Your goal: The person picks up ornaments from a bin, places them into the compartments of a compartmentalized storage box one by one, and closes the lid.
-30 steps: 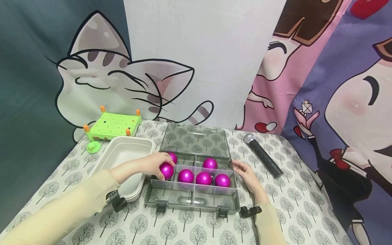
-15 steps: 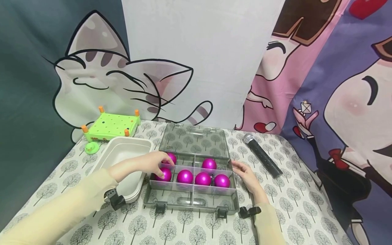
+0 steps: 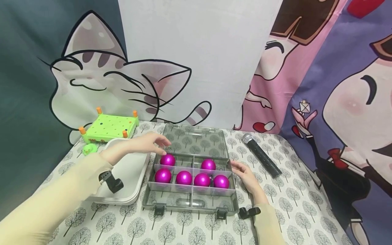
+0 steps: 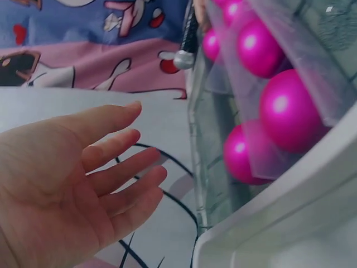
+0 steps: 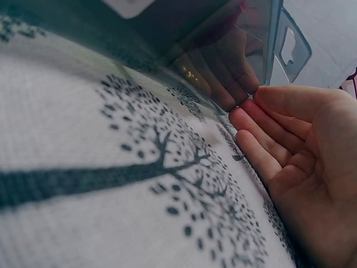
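A smoky clear divided plastic box [image 3: 171, 204] lies with its lid [image 3: 196, 141] folded back. Shiny magenta balls sit in its back and middle rows: one ball [image 3: 167, 160] at back left, another [image 3: 208, 165] at back right, and several along the middle row, such as the leftmost ball [image 3: 163, 175]. The front row holds none. My left hand [image 3: 147, 143] hovers over the box's back left corner, empty, fingers relaxed and apart; the left wrist view shows its bare palm [image 4: 61, 184]. My right hand [image 3: 245, 172] touches the box's right side with its fingertips [image 5: 245, 111].
A white tub [image 3: 131, 199] stands directly left of the box, partly under my left forearm. Behind it are a green toy board [image 3: 111, 127] with orange pegs and a green toy duck [image 3: 90, 149]. A black microphone [image 3: 262, 156] lies to the right. A cartoon-printed curtain hangs behind.
My left hand lowered a magenta ball into the leftmost middle compartment, let go of it, then rose back and left. My right hand stayed at the box's side.
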`<state>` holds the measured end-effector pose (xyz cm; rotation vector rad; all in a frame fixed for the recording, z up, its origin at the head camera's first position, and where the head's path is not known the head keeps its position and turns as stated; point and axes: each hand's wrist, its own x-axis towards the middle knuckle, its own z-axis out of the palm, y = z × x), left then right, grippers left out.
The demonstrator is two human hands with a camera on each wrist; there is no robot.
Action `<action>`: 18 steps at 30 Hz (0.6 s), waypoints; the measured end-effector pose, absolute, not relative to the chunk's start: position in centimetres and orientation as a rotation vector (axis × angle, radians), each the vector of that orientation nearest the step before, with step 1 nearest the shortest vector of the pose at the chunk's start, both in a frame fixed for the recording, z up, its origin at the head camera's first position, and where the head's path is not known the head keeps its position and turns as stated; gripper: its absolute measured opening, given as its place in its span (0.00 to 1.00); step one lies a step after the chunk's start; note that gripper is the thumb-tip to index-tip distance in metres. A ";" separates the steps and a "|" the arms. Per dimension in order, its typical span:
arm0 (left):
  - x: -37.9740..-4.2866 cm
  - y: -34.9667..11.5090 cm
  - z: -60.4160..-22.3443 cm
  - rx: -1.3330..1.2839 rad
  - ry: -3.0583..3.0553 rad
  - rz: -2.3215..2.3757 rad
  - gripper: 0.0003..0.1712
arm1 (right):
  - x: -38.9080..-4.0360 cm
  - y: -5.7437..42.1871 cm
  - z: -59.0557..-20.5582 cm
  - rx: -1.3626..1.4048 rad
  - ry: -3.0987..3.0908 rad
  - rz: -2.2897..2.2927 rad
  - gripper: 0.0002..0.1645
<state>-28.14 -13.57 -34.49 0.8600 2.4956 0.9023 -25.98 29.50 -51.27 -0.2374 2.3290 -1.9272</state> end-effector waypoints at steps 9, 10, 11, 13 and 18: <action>-31.1 -13.9 -33.8 0.700 2.491 1.078 0.29 | -25.9 29.5 -51.2 -0.246 2.316 -1.924 0.28; -31.5 -13.9 -33.8 0.682 2.489 1.098 0.29 | -25.9 29.5 -51.2 -0.249 2.318 -1.920 0.28; -31.9 -13.9 -33.9 0.662 2.490 1.115 0.30 | -25.9 29.5 -51.2 -0.252 2.313 -1.920 0.28; -32.6 -13.9 -33.9 0.623 2.481 1.152 0.31 | -25.9 29.5 -51.2 -0.258 2.310 -1.917 0.28; -34.2 -14.1 -34.2 0.524 2.435 1.231 0.35 | -25.8 29.5 -51.2 -0.263 2.317 -1.919 0.28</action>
